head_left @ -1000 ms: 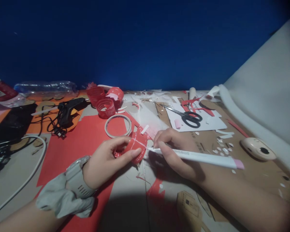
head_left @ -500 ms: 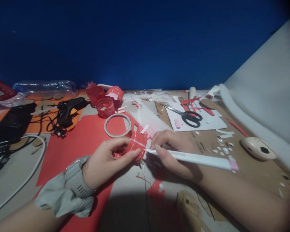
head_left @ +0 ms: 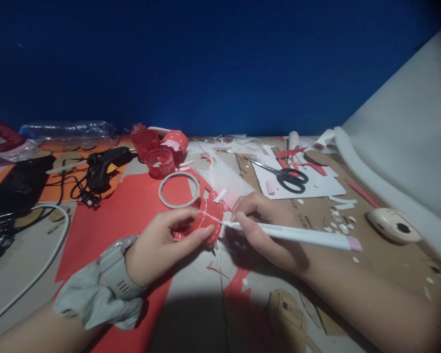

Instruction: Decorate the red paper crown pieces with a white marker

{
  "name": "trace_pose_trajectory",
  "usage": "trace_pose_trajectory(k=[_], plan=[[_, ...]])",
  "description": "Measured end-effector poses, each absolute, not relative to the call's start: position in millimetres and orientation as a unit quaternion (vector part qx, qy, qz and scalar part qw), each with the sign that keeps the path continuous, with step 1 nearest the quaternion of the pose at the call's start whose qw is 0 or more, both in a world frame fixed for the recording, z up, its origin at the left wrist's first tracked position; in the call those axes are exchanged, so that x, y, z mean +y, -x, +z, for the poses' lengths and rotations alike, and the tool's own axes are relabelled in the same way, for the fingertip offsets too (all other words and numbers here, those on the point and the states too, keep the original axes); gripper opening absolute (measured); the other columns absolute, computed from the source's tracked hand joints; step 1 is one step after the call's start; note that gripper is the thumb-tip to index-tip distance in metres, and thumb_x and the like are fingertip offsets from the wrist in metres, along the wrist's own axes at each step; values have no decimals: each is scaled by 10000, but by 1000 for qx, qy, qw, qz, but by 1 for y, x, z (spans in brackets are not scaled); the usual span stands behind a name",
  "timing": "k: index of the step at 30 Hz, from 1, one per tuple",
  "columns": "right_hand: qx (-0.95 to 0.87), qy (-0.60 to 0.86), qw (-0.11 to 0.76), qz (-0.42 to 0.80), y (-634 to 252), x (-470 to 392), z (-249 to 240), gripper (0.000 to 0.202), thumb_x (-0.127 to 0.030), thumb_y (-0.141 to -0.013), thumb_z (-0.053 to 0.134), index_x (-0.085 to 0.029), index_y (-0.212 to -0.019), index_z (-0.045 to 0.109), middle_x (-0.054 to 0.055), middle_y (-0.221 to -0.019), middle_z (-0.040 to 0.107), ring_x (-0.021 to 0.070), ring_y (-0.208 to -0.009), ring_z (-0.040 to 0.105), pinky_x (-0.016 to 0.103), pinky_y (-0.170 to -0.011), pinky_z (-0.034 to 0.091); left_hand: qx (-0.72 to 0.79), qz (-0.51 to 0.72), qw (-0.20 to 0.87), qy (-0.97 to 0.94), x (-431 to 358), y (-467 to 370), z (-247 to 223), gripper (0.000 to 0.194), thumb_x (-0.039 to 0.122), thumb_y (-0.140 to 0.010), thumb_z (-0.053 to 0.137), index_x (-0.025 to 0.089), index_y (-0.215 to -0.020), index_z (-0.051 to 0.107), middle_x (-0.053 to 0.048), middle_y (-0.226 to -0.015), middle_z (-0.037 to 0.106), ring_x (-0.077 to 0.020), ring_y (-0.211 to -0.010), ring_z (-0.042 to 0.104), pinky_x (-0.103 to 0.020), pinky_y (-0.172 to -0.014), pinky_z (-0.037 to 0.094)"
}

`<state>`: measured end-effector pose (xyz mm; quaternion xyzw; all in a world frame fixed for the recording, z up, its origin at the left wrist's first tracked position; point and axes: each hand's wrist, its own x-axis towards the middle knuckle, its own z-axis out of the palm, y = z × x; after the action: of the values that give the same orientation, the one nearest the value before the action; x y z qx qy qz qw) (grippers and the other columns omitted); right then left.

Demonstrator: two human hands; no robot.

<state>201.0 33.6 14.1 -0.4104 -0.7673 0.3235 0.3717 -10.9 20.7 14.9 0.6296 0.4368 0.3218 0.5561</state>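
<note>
Between the fingers and thumb of my left hand is a small red cup-like piece, tilted, with pale crossing lines and dashes on its surface. A white marker pen with a pink end is gripped in my right hand. The pen's tip touches, or nearly touches, the right edge of the red piece. Just behind the left fingers lies a roll of tape. Under my left wrist spreads a sheet of red paper.
Red cups stand behind the tape. Black scissors rest on white paper at the right, near a cream device. A black glue gun and a clear plastic bottle lie at the left. Scraps litter the table.
The pen's tip has shifted slightly upward along the red piece's edge, and the pen's pink end has risen a little. My left hand holds nearly still.
</note>
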Motion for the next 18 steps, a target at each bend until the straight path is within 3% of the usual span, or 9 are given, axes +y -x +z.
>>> trace_pose_trajectory(k=[14, 18], plan=[[-777, 391, 363, 333, -202, 33, 15, 133, -228, -864, 527, -231, -731, 518, -5, -686, 614, 143, -587, 552, 277, -528, 409, 433, 321, 555, -634, 22, 10, 17, 122, 254, -902, 635, 145, -874, 683, -20, -820, 756, -109, -753, 703, -158, -692, 550], [-745, 403, 413, 334, -203, 31, 10, 148, -225, -925, 508, -234, -778, 514, -12, -726, 589, 134, -601, 534, 277, -542, 401, 431, 328, 554, -632, 21, 9, 16, 141, 275, -901, 639, 148, -871, 692, -15, -799, 755, -101, -733, 696, -149, -682, 548]])
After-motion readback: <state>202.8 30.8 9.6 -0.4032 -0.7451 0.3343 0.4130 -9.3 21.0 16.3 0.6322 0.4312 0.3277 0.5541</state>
